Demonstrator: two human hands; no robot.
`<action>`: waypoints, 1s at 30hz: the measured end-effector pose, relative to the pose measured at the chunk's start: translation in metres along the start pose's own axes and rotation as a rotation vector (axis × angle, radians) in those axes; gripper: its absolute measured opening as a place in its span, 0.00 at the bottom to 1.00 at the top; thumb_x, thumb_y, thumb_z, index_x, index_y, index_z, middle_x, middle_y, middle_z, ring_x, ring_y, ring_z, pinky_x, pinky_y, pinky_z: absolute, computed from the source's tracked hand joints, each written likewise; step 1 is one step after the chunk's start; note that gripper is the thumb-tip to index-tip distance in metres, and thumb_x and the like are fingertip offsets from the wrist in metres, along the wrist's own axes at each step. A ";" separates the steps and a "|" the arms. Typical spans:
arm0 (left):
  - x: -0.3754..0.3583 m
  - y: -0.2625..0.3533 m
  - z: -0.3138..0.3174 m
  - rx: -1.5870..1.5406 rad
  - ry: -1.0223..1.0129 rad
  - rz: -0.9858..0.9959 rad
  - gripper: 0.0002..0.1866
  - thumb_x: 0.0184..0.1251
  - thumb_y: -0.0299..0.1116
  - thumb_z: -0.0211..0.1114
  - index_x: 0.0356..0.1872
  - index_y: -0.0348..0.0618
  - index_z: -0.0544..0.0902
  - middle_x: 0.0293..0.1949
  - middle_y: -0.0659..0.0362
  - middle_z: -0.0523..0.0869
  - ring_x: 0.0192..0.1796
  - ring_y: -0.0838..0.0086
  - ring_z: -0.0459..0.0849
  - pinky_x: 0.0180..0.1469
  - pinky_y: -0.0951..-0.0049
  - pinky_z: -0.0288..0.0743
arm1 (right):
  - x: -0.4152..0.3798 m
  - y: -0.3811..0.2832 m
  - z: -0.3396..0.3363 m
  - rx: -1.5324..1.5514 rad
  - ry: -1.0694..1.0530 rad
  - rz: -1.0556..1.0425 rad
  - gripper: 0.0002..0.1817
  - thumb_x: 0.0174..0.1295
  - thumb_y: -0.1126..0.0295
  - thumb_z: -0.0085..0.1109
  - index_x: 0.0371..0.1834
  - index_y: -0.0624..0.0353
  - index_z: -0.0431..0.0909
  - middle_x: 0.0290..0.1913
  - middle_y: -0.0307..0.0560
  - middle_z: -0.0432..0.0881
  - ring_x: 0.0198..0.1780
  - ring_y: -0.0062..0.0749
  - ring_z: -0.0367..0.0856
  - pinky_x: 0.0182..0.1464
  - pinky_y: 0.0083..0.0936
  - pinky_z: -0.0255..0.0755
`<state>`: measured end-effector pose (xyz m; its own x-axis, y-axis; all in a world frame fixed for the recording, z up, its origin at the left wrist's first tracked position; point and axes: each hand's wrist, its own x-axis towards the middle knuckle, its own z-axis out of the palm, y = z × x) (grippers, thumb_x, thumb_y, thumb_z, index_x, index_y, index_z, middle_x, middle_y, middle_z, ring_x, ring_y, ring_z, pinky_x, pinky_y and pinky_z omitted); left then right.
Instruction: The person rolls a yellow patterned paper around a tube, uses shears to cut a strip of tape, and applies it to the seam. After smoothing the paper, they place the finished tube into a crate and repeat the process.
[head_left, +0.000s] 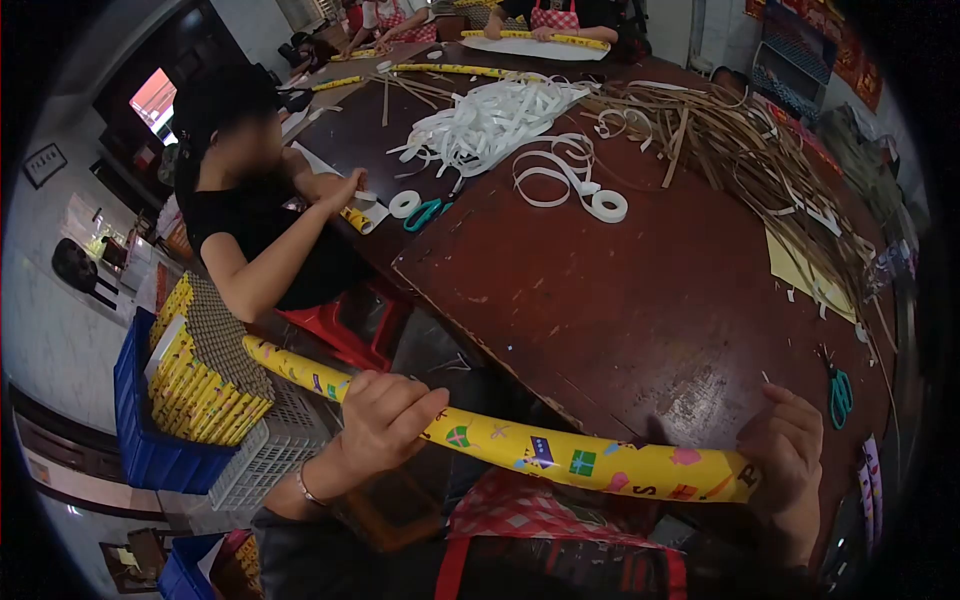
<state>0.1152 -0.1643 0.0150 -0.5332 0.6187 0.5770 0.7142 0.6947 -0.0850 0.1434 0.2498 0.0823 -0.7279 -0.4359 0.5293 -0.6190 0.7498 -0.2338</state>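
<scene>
A long yellow roll of wrapping paper (540, 452), printed with small colourful gifts and shapes, stretches across in front of me above the table's near edge. My left hand (388, 418) is closed around it left of its middle, knuckles up. At the roll's right end, my right hand (783, 455) grips it, covering that end with the palm; the index finger points upward. The far left end of the roll reaches over beside a stack of similar yellow rolls (205, 395).
On the dark red table (600, 300) lie white strips (490, 125), brown strips (720, 150), a tape roll (609, 206) and teal scissors (838, 395). A co-worker (270, 200) sits at left, handling a yellow roll. A blue crate (135, 420) stands at left.
</scene>
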 end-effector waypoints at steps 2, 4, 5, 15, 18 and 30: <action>-0.004 0.004 -0.001 -0.062 -0.140 -0.080 0.29 0.48 0.39 0.74 0.54 0.44 0.79 0.35 0.61 0.79 0.36 0.64 0.80 0.38 0.66 0.68 | 0.001 0.001 -0.001 0.000 0.011 -0.005 0.10 0.38 0.76 0.66 0.24 0.53 0.75 0.27 0.40 0.78 0.41 0.32 0.79 0.60 0.45 0.76; 0.006 0.010 -0.009 -0.212 -0.287 -0.146 0.31 0.51 0.44 0.74 0.57 0.44 0.77 0.38 0.59 0.79 0.39 0.63 0.80 0.41 0.65 0.68 | 0.005 -0.002 -0.001 0.004 0.024 -0.010 0.10 0.39 0.75 0.66 0.24 0.54 0.75 0.26 0.40 0.78 0.40 0.33 0.79 0.60 0.46 0.76; 0.010 0.012 -0.012 -0.367 -0.433 -0.206 0.34 0.54 0.49 0.73 0.59 0.43 0.76 0.41 0.58 0.79 0.42 0.63 0.79 0.44 0.64 0.68 | 0.008 -0.008 0.000 -0.046 0.022 0.004 0.09 0.39 0.74 0.66 0.24 0.54 0.75 0.25 0.40 0.78 0.37 0.33 0.80 0.59 0.46 0.76; -0.006 -0.011 0.000 -1.248 -1.058 -0.152 0.29 0.65 0.50 0.67 0.56 0.36 0.76 0.46 0.53 0.82 0.49 0.63 0.82 0.50 0.67 0.75 | 0.020 -0.013 -0.013 0.027 -0.119 -0.141 0.06 0.39 0.71 0.63 0.22 0.52 0.76 0.20 0.36 0.76 0.26 0.29 0.80 0.54 0.44 0.78; -0.015 -0.015 0.006 -1.642 -1.263 -0.650 0.31 0.60 0.48 0.72 0.56 0.37 0.76 0.41 0.54 0.85 0.42 0.68 0.85 0.45 0.70 0.77 | 0.018 -0.010 -0.012 0.025 -0.110 -0.173 0.06 0.39 0.71 0.63 0.21 0.51 0.76 0.20 0.36 0.76 0.26 0.29 0.81 0.53 0.44 0.79; -0.006 0.009 -0.020 -0.798 -0.895 -0.364 0.22 0.54 0.38 0.77 0.46 0.40 0.78 0.33 0.53 0.84 0.34 0.64 0.84 0.35 0.67 0.75 | 0.025 -0.006 -0.006 -0.016 -0.052 -0.210 0.08 0.39 0.71 0.66 0.23 0.51 0.75 0.20 0.36 0.76 0.26 0.31 0.80 0.54 0.45 0.78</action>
<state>0.1344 -0.1691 0.0268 -0.6545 0.6867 -0.3163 0.3695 0.6556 0.6586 0.1311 0.2373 0.1014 -0.5980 -0.6084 0.5218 -0.7542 0.6475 -0.1095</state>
